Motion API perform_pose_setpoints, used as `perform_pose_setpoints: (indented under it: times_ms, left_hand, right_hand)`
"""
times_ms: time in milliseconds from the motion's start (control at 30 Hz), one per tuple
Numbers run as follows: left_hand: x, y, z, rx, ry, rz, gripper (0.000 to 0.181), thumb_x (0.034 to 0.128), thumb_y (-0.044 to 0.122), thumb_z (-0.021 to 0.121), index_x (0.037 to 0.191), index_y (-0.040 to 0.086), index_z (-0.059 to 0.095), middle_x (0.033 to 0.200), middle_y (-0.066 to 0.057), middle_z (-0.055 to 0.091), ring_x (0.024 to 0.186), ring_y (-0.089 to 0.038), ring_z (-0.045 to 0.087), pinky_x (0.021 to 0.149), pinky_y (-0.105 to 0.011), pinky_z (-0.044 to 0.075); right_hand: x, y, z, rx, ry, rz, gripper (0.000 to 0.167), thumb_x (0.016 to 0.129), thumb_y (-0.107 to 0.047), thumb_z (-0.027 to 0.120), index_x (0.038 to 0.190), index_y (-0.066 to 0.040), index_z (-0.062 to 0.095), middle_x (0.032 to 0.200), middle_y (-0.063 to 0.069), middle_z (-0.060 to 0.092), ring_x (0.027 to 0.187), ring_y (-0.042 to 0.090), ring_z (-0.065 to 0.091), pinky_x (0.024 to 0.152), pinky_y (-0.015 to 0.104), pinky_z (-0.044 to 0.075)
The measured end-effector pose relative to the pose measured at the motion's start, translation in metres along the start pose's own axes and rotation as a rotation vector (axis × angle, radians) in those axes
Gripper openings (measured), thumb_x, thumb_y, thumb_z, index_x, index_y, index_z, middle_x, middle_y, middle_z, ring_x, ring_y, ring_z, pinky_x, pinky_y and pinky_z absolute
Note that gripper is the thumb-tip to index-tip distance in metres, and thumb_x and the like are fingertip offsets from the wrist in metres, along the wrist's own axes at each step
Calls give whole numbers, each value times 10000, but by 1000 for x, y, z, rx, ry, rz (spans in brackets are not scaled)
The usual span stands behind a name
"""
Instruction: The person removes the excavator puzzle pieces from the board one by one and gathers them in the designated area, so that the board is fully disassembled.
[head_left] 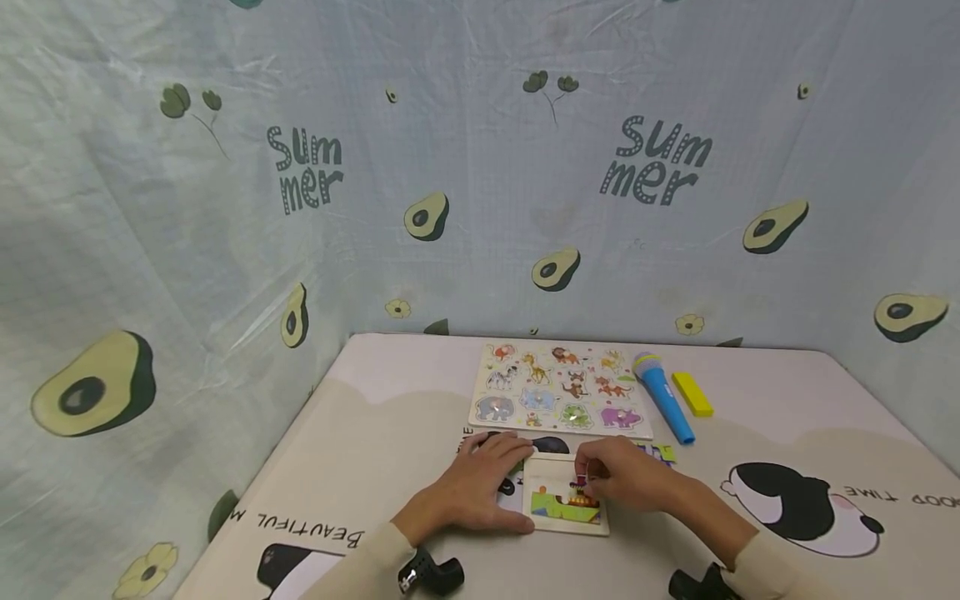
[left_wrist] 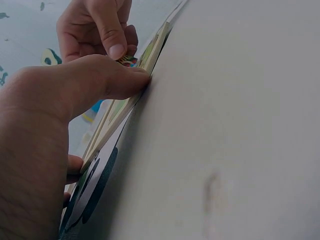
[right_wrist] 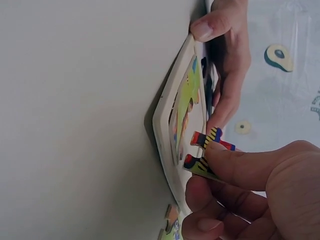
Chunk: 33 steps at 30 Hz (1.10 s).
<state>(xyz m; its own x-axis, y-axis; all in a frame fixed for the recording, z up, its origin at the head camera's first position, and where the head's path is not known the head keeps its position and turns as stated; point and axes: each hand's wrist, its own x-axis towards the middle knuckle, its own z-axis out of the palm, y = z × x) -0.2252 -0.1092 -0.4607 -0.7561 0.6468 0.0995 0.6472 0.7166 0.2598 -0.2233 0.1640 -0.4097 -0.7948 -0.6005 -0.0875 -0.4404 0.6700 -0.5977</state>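
A small wooden jigsaw tray (head_left: pixel 566 527) lies on the table, partly filled with a green and colourful picture. My left hand (head_left: pixel 483 483) holds the tray along its left side, thumb at the near corner and fingers at the far one. In the right wrist view, my right hand (right_wrist: pixel 250 185) pinches a jigsaw piece (right_wrist: pixel 201 162) with black-and-yellow stripes, red and blue between thumb and fingers. It holds the piece just over the tray's right part. Loose jigsaw pieces (head_left: pixel 660 452) lie past the right hand, partly hidden by it.
Behind the tray lies an animal peg puzzle board (head_left: pixel 558 387). To its right are a blue toy microphone (head_left: pixel 666 400) and a yellow block (head_left: pixel 692 394). The table cover (head_left: pixel 397 400) has printed cartoon dogs and words. A patterned curtain (head_left: pixel 480 167) encloses the table.
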Motion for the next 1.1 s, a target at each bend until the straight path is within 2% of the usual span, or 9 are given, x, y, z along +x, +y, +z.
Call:
perform_pose_setpoints:
  times_ms: [267, 500, 867, 1100]
  left_hand:
    - [0, 0, 0, -4, 4, 1, 997, 750, 777, 634, 1549, 221, 420, 1598, 65, 390, 1513, -203, 283, 1191, -550, 218]
    - [0, 0, 1, -13, -6, -12, 1002, 749, 788, 624, 1553, 228, 415, 1605, 73, 378, 1521, -196, 267, 1199, -546, 202]
    - [0, 0, 1, 3, 0, -4, 1004, 750, 785, 640, 1553, 228, 413, 1606, 72, 376, 1522, -187, 262, 1193, -550, 207]
    - [-1, 0, 1, 2, -5, -2, 1001, 755, 795, 628, 1555, 234, 412, 1608, 76, 373, 1522, -185, 262, 1190, -554, 214]
  right_hand:
    - [2, -1, 4, 13, 0, 11, 125, 921, -64, 726, 928, -165, 654, 823, -83, 607, 793, 138, 557, 697, 240, 487]
    - [3, -1, 9, 48, -14, -32, 130, 936, -52, 703, 923, -168, 645, 836, -102, 619, 781, 107, 569, 709, 238, 498]
    - [4, -7, 14, 187, -68, -49, 65, 965, -67, 668, 953, -122, 637, 898, -79, 676, 841, 143, 608, 730, 261, 477]
    - [4, -9, 15, 213, -78, -55, 60, 962, -58, 666, 958, -110, 637, 901, -69, 683, 827, 136, 607, 710, 258, 475]
